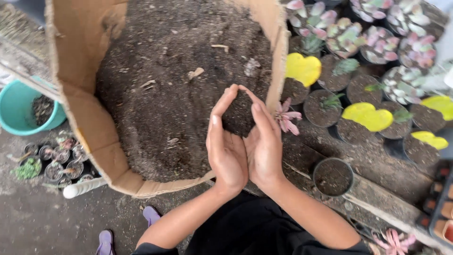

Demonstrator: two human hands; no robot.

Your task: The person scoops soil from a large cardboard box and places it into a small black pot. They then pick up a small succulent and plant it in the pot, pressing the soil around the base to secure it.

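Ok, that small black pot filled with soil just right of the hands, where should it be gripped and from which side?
Probably by the rim of the small black pot, coming from above. It stands upright on the plank, its round rim is fully exposed and nothing touches it. The right hand is nearest, but both it and the left hand are cupped around soil now.

Soil (165, 94) is lying in a cardboard box (89, 118). Both cupped hands, left hand (226, 151) beside right hand (265, 146), are sitting over its near edge. Potted succulents (358, 61) are standing right; a bucket (19, 111) is sitting left.
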